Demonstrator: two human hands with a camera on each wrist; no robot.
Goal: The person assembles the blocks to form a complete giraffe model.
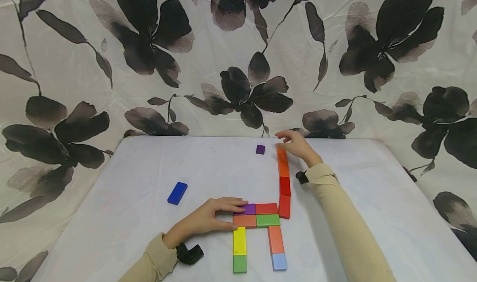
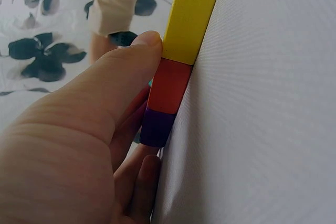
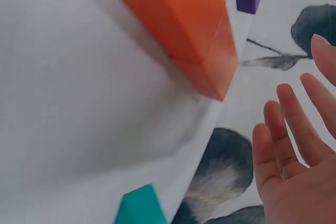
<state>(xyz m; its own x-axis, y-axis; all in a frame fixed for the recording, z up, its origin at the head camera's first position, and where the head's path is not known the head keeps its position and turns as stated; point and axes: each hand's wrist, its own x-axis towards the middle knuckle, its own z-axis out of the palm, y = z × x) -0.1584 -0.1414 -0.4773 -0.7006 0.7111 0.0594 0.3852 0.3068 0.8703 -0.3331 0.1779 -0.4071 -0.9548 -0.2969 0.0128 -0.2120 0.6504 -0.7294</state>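
My left hand [image 1: 206,215] rests at the left end of a flat block figure, its fingers over the purple block [image 1: 249,209]. The left thumb touches near where the orange block [image 1: 244,221] meets the yellow block [image 1: 239,240]. Beside these lie a red block [image 1: 266,208] and a green block [image 1: 268,220]. My right hand [image 1: 296,146] hovers by the far end of a column of orange blocks [image 1: 283,168] and red blocks [image 1: 285,207]. In the right wrist view its spread fingers are apart from the column and hold nothing.
A small purple block [image 1: 260,149] lies left of the column's far end, and a blue block [image 1: 177,193] lies farther left. A teal block [image 3: 140,208] shows in the right wrist view. Floral cloth [image 1: 238,58] hangs behind the white table [image 1: 208,162].
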